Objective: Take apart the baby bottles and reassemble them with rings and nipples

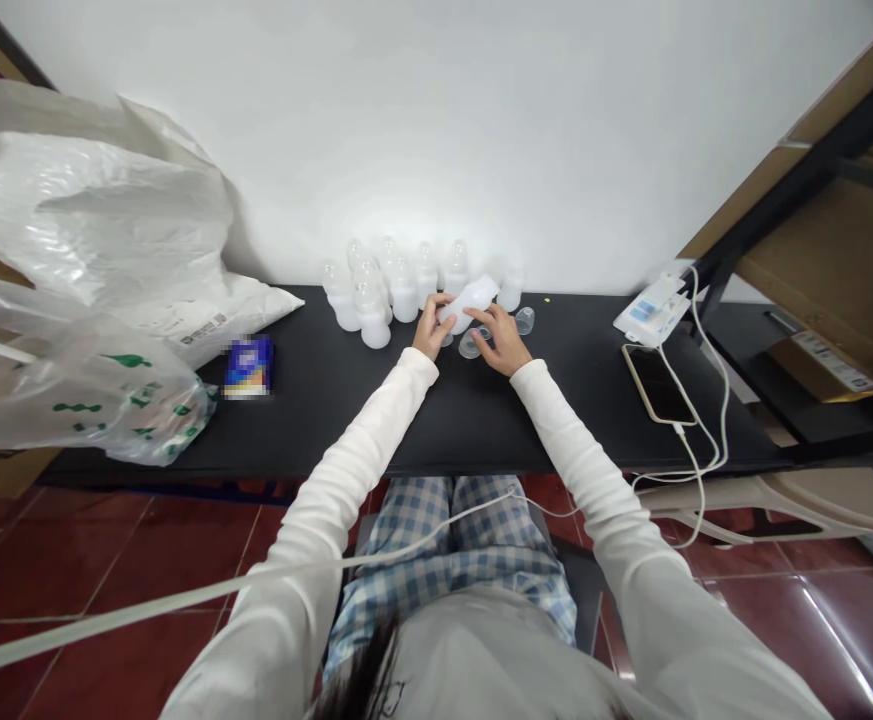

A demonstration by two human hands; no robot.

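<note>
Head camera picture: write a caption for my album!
Left hand holds a frosted plastic bottle, right hand touching it, by clear lids and more bottles on a black table.

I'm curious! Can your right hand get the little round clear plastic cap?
Probably yes: your right hand sits just beside the round clear plastic cap, and nothing seems to stand between them.

Left hand (433, 332), right hand (500, 340), close together

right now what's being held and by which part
The left hand holds a translucent white plastic bottle, lying sideways, by its lower left end. The right hand is close under the bottle; whether its grip is on it cannot be told.
</note>
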